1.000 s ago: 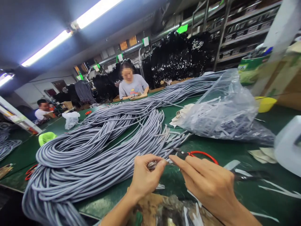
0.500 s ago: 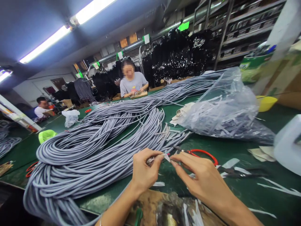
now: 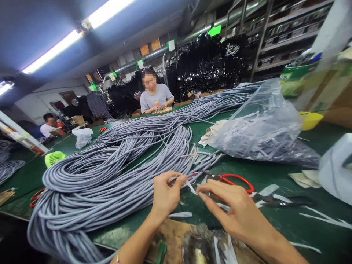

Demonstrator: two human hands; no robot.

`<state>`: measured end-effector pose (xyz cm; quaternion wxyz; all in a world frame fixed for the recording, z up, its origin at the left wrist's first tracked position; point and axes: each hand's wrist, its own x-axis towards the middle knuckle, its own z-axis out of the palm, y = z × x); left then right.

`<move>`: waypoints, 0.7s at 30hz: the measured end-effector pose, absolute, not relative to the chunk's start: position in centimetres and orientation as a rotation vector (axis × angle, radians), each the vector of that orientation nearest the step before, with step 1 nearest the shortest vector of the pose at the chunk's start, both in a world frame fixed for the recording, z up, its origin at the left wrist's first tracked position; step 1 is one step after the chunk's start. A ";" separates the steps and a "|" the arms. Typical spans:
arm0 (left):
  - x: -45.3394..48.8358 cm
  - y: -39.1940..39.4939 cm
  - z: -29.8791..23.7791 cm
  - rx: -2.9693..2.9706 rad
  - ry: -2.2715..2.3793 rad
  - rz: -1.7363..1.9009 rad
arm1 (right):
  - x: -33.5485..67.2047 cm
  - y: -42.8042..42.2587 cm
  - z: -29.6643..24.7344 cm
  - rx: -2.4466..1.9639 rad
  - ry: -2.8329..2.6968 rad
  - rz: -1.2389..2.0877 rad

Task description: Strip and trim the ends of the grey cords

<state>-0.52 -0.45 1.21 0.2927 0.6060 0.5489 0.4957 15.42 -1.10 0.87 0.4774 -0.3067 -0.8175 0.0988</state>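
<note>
My left hand (image 3: 166, 196) is closed in a pinch around what looks like a cable end, mostly hidden by the fingers; a small red wire tip (image 3: 192, 175) shows just beyond them. A thin white strip (image 3: 191, 187) stretches from there to my right hand (image 3: 233, 209), whose thumb and forefinger pinch its other end. Behind both hands spreads a large coiled bundle of grey cables (image 3: 132, 183), with stripped pale ends (image 3: 192, 156) pointing toward me. Red-handled scissors (image 3: 238, 180) lie just beyond my right hand.
A clear plastic bag (image 3: 261, 139) full of white strips stands at right, beside a white plastic jug (image 3: 337, 172). Dark pliers (image 3: 286, 201) and loose strips lie on the green table (image 3: 115, 236). A worn board (image 3: 172, 234) is at the front. One co-worker (image 3: 156, 97) sits opposite.
My left hand has shifted slightly left, widening the gap between the hands. More of the white strip now shows between them.
</note>
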 end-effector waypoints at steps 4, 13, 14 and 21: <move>-0.7 -0.4 1.0 1.710 1.376 1.109 | 15.7 -0.9 1.0 -0.814 -1.884 0.374; -2.8 -0.5 2.9 1.604 1.133 1.071 | 16.0 0.3 0.6 -1.070 -1.818 0.293; -3.0 -0.3 2.9 1.495 1.158 1.162 | 15.9 0.2 0.6 -1.048 -1.873 0.339; -2.4 0.0 2.1 1.316 1.082 1.197 | 15.3 -0.3 0.4 -0.980 -1.653 0.466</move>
